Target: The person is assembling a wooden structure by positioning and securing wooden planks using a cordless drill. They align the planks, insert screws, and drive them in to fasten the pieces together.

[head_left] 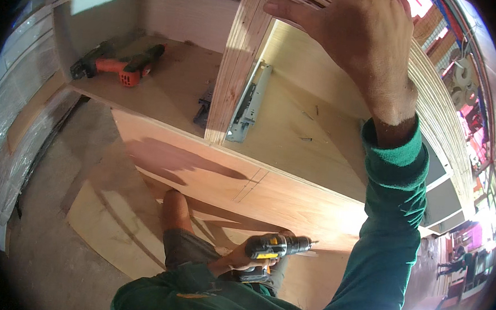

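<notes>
Entry is left free at upper left through the open left bay (179,80), though its left side is occupied by a red power tool (114,66). Sideways passage is barred at upper centre by the upright divider (237,69); the right bay (300,132) is partly screened by the right hand (360,45).

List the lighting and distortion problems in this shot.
Head view: glare at the lower right; front panel washed out toward its right end, shadowed toward its left; head view: fisheye bending of the plywood edge at right, black corners.
</notes>
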`<state>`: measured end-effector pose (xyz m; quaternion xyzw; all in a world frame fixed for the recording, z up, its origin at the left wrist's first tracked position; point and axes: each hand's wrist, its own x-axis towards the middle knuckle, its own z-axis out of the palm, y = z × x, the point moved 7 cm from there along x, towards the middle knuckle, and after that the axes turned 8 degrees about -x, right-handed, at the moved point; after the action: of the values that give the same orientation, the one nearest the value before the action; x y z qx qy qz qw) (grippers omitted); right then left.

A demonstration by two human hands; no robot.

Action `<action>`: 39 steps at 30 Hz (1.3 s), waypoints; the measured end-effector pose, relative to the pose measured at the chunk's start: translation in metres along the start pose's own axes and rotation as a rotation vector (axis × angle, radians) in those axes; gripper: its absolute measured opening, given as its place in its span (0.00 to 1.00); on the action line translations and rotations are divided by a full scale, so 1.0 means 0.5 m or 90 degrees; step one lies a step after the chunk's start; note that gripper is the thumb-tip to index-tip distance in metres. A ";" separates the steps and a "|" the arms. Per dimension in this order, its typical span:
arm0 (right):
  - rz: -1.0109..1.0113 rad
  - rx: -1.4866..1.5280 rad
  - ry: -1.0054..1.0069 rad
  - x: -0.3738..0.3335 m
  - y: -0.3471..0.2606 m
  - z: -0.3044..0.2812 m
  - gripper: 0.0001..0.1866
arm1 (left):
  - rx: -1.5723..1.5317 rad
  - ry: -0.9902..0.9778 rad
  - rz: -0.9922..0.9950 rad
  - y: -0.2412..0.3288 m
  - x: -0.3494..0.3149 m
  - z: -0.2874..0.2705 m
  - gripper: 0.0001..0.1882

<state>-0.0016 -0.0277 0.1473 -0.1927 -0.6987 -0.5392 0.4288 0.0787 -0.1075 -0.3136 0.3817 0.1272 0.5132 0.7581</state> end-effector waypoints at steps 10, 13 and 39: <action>0.022 0.084 -0.022 -0.015 0.023 -0.006 0.36 | 0.246 0.027 -0.219 -0.130 -0.029 -0.054 0.35; 0.017 0.051 -0.004 -0.040 0.041 -0.016 0.37 | 0.185 0.055 -0.160 -0.128 -0.028 -0.060 0.34; 0.216 0.013 -0.195 -0.336 0.417 -0.131 0.43 | 0.138 0.120 -0.132 -0.102 -0.026 -0.058 0.20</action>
<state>0.2704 0.0162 0.1379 -0.3825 -0.7189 -0.4167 0.4040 0.0907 -0.1149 -0.3721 0.3965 0.2908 0.4492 0.7459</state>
